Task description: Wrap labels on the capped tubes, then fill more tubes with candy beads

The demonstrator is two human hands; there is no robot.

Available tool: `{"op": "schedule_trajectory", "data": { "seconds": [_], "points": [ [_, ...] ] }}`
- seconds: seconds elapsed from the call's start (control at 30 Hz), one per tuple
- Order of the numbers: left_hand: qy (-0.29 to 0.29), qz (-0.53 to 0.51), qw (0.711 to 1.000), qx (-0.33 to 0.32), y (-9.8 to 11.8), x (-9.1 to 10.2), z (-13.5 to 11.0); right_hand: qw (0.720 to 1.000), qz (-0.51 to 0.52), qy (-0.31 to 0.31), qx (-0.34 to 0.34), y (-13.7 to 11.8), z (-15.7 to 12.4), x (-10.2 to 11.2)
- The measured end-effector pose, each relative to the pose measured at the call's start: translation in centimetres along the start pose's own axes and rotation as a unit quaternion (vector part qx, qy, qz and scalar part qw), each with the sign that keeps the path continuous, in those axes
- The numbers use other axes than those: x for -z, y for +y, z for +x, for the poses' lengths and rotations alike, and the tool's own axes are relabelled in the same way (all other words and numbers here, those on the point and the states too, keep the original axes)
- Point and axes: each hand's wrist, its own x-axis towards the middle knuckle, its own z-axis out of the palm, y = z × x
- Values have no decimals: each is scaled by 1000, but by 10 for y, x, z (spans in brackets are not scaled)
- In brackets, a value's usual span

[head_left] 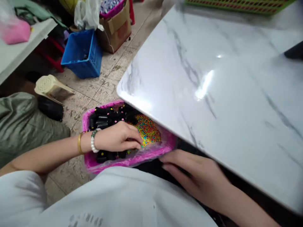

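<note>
A pink basket (94, 164) lined with clear plastic sits below the corner of the marble table (213, 88). It holds several small black tubes (104, 118) and a heap of tiny multicoloured beads (149, 130). My left hand (118, 138), with a gold bangle and bead bracelets on the wrist, reaches into the basket, its fingers curled down among the tubes and beads; what they grip is hidden. My right hand (196, 176) lies flat with fingers stretched out under the table edge, its fingertips near the basket's right rim.
On the tiled floor at left stand a blue crate (81, 53), a cardboard box (115, 30), a tipped cream plastic stool (50, 86) and a green bag (21, 123). A green basket (236, 4) sits at the table's far edge. My white shirt fills the bottom.
</note>
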Motion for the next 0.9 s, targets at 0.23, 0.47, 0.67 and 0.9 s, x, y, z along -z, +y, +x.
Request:
{"op": "schedule_trajectory", "data": {
  "seconds": [0.23, 0.47, 0.67, 0.9],
  "points": [
    [-9, 247, 966, 77, -44, -75, -19, 970, -229, -80, 30, 36, 119, -57],
    [58, 128, 983, 116, -45, -57, -29, 939, -335, -76, 30, 46, 174, -75],
    [0, 229, 967, 113, -48, -61, -12, 961, -270, -52, 40, 47, 187, -78],
    [-11, 261, 957, 123, -44, -58, -2, 981, -190, -28, 25, 59, 162, -59]
  ]
}}
